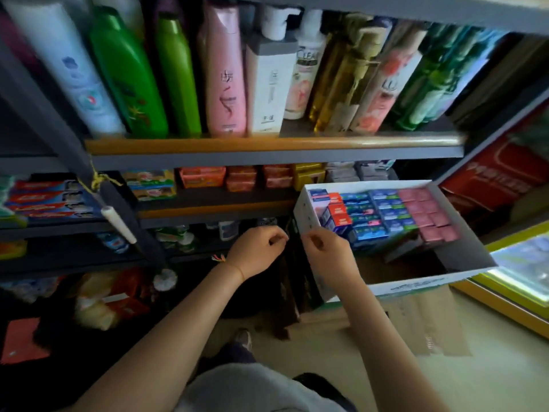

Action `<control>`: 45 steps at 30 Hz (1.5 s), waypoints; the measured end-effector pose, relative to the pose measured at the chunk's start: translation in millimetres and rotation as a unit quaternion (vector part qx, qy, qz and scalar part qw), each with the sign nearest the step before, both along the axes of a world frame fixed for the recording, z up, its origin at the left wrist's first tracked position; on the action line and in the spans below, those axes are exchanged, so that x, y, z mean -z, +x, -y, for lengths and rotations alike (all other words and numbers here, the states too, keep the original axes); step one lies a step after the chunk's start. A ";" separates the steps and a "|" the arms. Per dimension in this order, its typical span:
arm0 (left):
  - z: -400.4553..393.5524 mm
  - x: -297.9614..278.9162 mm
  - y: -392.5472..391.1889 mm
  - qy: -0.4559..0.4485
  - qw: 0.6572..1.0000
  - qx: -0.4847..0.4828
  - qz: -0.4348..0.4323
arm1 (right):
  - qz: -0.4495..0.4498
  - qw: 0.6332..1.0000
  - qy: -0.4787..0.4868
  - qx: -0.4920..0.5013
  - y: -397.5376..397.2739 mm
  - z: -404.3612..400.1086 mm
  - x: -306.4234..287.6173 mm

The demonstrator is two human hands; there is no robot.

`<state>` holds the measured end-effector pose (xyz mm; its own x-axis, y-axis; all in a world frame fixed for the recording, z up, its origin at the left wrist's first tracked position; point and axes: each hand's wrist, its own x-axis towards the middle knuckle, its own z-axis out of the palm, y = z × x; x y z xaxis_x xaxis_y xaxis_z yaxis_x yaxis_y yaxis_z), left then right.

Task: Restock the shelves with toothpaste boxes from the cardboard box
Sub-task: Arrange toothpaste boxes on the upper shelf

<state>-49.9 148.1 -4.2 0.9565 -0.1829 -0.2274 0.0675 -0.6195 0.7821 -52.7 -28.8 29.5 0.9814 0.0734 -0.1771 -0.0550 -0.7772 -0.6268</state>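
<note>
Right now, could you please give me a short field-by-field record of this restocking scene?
left hand: fingers loosely curled, holding nothing visible
right hand: fingers curled at the cardboard box's near corner; grip unclear
cardboard box: open, right of the hands
toothpaste boxes: blue, red, pink rows inside
top shelf: upright shampoo bottles

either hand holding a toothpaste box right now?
No. Both the left hand and right hand hang loosely curled and hold nothing, beside the cardboard box.
</note>
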 end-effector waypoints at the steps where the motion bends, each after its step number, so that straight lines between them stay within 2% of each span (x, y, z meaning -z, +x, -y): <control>1: 12.7 -3.1 7.4 -0.002 1.000 0.005 -0.006 | 0.012 1.000 -0.022 0.018 11.6 14.4 2.4; 5: 59.7 -2.0 23.0 0.025 0.999 -0.003 -0.022 | 0.010 0.990 -0.117 0.072 59.0 63.5 25.3; 9: 98.8 3.5 29.7 0.041 0.997 -0.052 -0.034 | -0.031 0.975 -0.220 0.017 101.9 83.5 43.7; 13: 133.4 2.7 19.5 0.043 0.987 -0.139 -0.062 | -0.035 0.970 -0.234 -0.063 124.4 91.8 55.4; 21: 169.3 -9.7 13.4 0.071 0.969 -0.227 -0.068 | -0.102 0.969 -0.190 -0.118 138.0 110.7 35.2; 25: 186.1 -18.5 29.3 0.094 0.966 -0.240 -0.006 | -0.047 0.973 -0.145 -0.174 141.7 131.0 -5.2; 27: 197.0 -23.8 37.7 0.051 0.971 -0.235 0.013 | -0.029 0.973 -0.088 -0.211 144.9 140.3 -32.2; 30: 210.7 -27.2 45.0 -0.071 0.968 -0.242 -0.009 | -0.021 0.971 -0.014 -0.238 152.7 149.4 -69.9; 34: 209.8 -25.8 46.0 -0.174 0.933 -0.316 -0.003 | -0.023 0.966 0.081 -0.245 163.1 150.5 -86.7; 37: 200.6 -31.8 41.1 -0.312 0.848 -0.429 0.000 | -0.063 0.960 0.169 -0.215 170.6 142.7 -71.4; 39: 192.4 -33.3 34.2 -0.384 0.790 -0.477 -0.021 | -0.042 0.967 0.111 -0.224 178.6 133.7 -39.8; 40: 188.1 -32.3 30.5 -0.408 0.774 -0.484 -0.036 | -0.024 0.969 0.060 -0.240 182.4 129.3 -21.6; 42: 180.7 -28.6 24.5 -0.414 0.764 -0.490 -0.067 | -0.010 0.962 -0.019 -0.273 189.0 120.6 11.1; 45: 179.8 -25.1 19.8 -0.400 0.766 -0.496 -0.079 | 0.001 0.949 -0.085 -0.305 192.9 110.2 33.4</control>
